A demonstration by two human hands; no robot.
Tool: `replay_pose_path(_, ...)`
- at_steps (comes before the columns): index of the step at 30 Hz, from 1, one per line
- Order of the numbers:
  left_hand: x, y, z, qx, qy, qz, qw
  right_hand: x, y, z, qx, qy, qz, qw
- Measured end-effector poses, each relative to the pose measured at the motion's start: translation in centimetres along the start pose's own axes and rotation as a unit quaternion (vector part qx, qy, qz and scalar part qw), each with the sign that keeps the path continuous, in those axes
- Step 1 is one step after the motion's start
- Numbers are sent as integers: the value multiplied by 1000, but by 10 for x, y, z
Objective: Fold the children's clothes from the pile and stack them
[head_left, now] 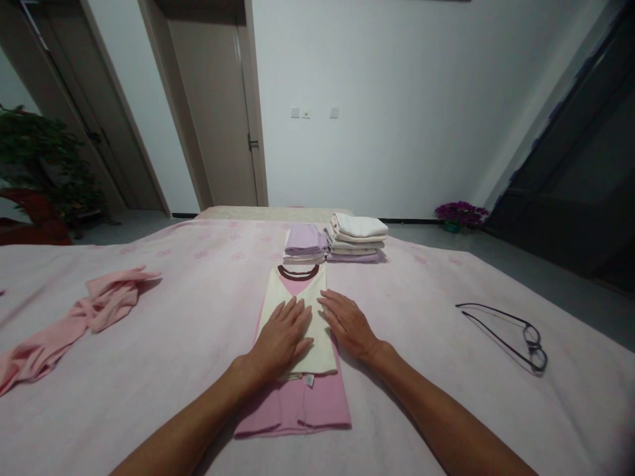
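Observation:
In front of me a pink and cream shirt (317, 354) lies partly folded, its dark brown neckline at the far end. Its cream sleeves are laid inward over the pink body, and a small white tag (309, 380) shows near the middle. My left hand (282, 336) rests flat on the cream cloth with its fingers stretched out. Along the shirt's right edge lies my right hand (348, 322), also flat, fingertips on the cloth. Neither hand grips anything.
Two stacks of folded clothes, a lilac-topped one (305, 241) and a white-topped one (358, 228), sit beyond the shirt. A crumpled pink garment (106, 304) lies left on the bedsheet (198, 291). Black-framed glasses (532, 345) rest at right. Purple flowers (460, 213) stand on the floor.

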State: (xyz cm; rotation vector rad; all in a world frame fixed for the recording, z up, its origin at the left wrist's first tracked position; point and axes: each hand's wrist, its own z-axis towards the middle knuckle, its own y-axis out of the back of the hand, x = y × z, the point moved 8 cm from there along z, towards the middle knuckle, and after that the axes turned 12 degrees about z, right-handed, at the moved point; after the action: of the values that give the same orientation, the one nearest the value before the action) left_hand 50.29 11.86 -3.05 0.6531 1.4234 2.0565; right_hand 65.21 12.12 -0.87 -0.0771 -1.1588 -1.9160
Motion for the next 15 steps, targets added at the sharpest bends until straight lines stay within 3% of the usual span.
replay_pose_path(4,2,-18,-4,49,6,27,998,-26,-9,16,46,-39,-77,995)
replay_pose_path(10,1,-12,-7,73,9,29,997,-73,-38,58,152,-127,-105,975)
replay_pose_path(15,-1,-13,-7,95,2,21,995,-103,-58,64,198,-192,-101,956)
